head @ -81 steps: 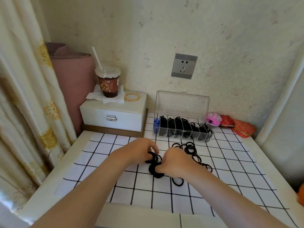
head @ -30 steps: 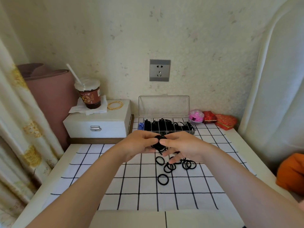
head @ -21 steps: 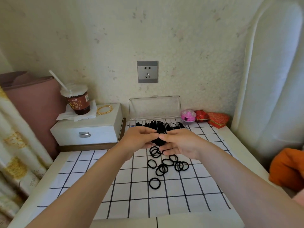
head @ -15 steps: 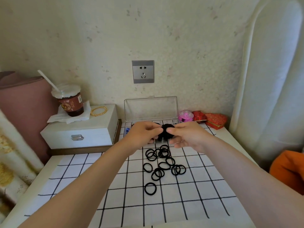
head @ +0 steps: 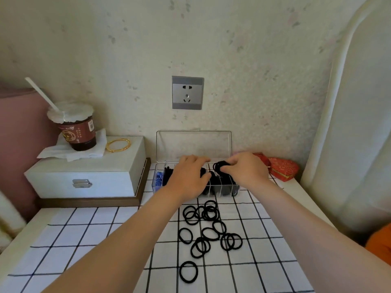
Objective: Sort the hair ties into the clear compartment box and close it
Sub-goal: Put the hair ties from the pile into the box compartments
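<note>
Pinches a bundle of black hair ties (head: 221,166) in the right hand (head: 246,173), fingers and thumb curled round it, directly above the right half of the clear compartment box (head: 227,190). Lays the left hand (head: 187,176) over the middle compartments, just left of the bundle, fingers bent downward; cannot tell whether anything is gripped beneath them. Finds the box at the far middle of the table (head: 304,193), long axis running left to right along the wall, compartments in a single row split by dividers running near to far, most already dark with ties, blue pieces (head: 159,178) in the leftmost one. Shows the lid (head: 193,144) standing upright on the far edge, close to the wall, likely to be swung toward the near side to close. Needs, by the look of it, only a short drop straight down to seat the bundle, with the right hand nearer the right-hand compartments than the left. Has loose hair ties (head: 209,213) scattered on the checked cloth (head: 95,240) on the near side of the box, between the two forearms, so well short of done. Probably calls for a reach back toward the near side after the drop, with the left forearm just beside the pile's left edge and the right forearm a little farther off.
</note>
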Available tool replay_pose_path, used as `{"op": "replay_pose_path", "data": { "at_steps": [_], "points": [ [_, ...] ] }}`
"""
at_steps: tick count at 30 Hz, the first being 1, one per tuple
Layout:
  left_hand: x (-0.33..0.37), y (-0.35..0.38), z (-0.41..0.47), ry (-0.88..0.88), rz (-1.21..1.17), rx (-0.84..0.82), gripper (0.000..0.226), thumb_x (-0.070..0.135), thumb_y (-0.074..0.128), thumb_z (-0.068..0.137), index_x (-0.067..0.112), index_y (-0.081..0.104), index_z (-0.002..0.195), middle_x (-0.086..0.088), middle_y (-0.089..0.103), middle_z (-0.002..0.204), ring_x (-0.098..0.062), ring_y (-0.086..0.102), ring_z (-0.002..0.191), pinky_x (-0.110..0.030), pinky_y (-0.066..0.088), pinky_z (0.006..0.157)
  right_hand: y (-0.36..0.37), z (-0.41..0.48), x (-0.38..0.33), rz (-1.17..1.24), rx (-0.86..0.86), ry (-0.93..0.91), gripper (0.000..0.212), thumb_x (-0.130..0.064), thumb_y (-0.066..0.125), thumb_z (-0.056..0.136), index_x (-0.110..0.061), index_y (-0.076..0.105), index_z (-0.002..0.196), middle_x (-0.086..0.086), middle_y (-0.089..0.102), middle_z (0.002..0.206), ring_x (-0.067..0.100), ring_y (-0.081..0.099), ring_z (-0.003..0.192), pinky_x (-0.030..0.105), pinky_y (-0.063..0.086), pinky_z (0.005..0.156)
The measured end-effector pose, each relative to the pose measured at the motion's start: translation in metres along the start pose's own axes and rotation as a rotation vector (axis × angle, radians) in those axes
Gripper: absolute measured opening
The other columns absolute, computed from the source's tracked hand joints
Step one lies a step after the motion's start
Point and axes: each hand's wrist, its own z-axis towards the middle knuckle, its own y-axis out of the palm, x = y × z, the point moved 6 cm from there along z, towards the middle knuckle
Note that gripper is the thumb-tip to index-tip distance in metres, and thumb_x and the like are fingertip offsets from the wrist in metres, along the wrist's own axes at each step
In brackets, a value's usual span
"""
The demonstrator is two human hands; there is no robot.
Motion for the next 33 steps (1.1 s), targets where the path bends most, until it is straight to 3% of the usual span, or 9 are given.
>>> {"op": "replay_pose_path", "data": {
  "at_steps": [5, 8, 10, 13, 17, 20, 22, 28, 33],
  "points": [
    [0.003, 0.014, 0.003, 0.057, 0.096, -0.089, 0.053, 0.046, 0.045, 0.098, 0.036, 0.033, 0.149, 0.002, 0.040, 0.149, -0.019, 0.024, 0.139, -0.039, 0.022, 0.113, 0.012, 0.013, -0.005, -0.283, 0.064, -0.089, 0.024, -0.050, 0.068, 0.084, -0.028, 0.072, 0.073, -0.003, 0.067, 0.086, 0.016, 0.062, 0.086, 0.025, 0.038, 0.054],
    [0.005, 0.020, 0.005, 0.068, 0.154, -0.108, 0.053, 0.051, 0.043, 0.097, 0.039, 0.034, 0.148, 0.000, 0.034, 0.153, -0.020, 0.019, 0.142, -0.042, 0.017, 0.115, 0.031, 0.016, -0.008, -0.563, 0.017, -0.126, 0.023, -0.042, 0.064, 0.087, -0.024, 0.075, 0.097, 0.008, 0.061, 0.115, 0.028, 0.053, 0.113, 0.033, 0.049, 0.080],
    [0.007, 0.024, 0.005, 0.069, 0.202, -0.128, 0.052, 0.054, 0.041, 0.097, 0.040, 0.036, 0.147, -0.001, 0.030, 0.156, -0.020, 0.016, 0.144, -0.042, 0.013, 0.116, 0.040, 0.016, -0.007, -0.670, -0.045, -0.177, 0.029, -0.036, 0.062, 0.089, -0.021, 0.073, 0.112, 0.013, 0.054, 0.129, 0.034, 0.043, 0.125, 0.042, 0.041, 0.102],
    [0.011, 0.026, 0.003, 0.070, 0.238, -0.127, 0.051, 0.056, 0.038, 0.097, 0.040, 0.037, 0.146, -0.001, 0.029, 0.157, -0.021, 0.015, 0.145, -0.042, 0.011, 0.117, 0.038, 0.012, -0.004, -0.597, -0.170, -0.245, 0.035, -0.041, 0.052, 0.096, -0.026, 0.068, 0.123, 0.014, 0.046, 0.140, 0.036, 0.032, 0.134, 0.045, 0.026, 0.115],
    [0.014, 0.029, 0.004, 0.077, 0.283, -0.121, 0.052, 0.058, 0.032, 0.098, 0.040, 0.037, 0.147, -0.002, 0.027, 0.157, -0.022, 0.014, 0.145, -0.043, 0.012, 0.118, 0.018, -0.001, -0.007, -0.294, -0.221, -0.261, 0.039, -0.032, 0.046, 0.100, -0.019, 0.058, 0.134, 0.009, 0.044, 0.146, 0.030, 0.030, 0.138, 0.038, 0.025, 0.113],
    [0.014, 0.031, 0.002, 0.082, 0.350, -0.136, 0.055, 0.060, 0.026, 0.098, 0.038, 0.033, 0.148, -0.004, 0.023, 0.159, -0.024, 0.012, 0.146, -0.046, 0.013, 0.119, 0.005, -0.013, -0.008, -0.256, -0.089, -0.376, 0.033, -0.016, 0.047, 0.093, -0.013, 0.069, 0.117, 0.003, 0.063, 0.125, 0.025, 0.049, 0.122, 0.032, 0.032, 0.102],
    [0.014, 0.032, 0.002, 0.077, 0.352, -0.142, 0.056, 0.061, 0.026, 0.098, 0.038, 0.031, 0.149, -0.003, 0.021, 0.160, -0.024, 0.011, 0.147, -0.045, 0.012, 0.119, 0.006, -0.022, -0.006, -0.317, -0.073, -0.457, 0.035, -0.021, 0.045, 0.089, -0.020, 0.071, 0.113, -0.005, 0.068, 0.118, 0.019, 0.055, 0.116, 0.033, 0.032, 0.099],
    [0.009, 0.029, 0.003, 0.112, 0.280, -0.106, 0.062, 0.058, 0.035, 0.095, 0.033, 0.025, 0.151, 0.002, 0.027, 0.158, -0.020, 0.017, 0.146, -0.041, 0.014, 0.120, 0.032, -0.034, -0.011, -0.522, -0.102, -0.603, 0.067, -0.045, 0.016, 0.083, -0.023, 0.070, 0.117, -0.011, 0.065, 0.126, 0.020, 0.035, 0.143, 0.047, 0.003, 0.117],
    [-0.001, 0.034, 0.000, 0.111, 0.342, -0.201, 0.060, 0.059, 0.021, 0.099, 0.039, 0.013, 0.155, 0.006, 0.004, 0.165, -0.018, -0.001, 0.151, -0.046, 0.002, 0.122, 0.043, -0.028, -0.014, -0.498, -0.216, -0.542, 0.088, -0.053, 0.005, 0.073, -0.018, 0.063, 0.129, -0.008, 0.061, 0.133, 0.020, 0.024, 0.148, 0.054, 0.003, 0.120]
  ]
}}
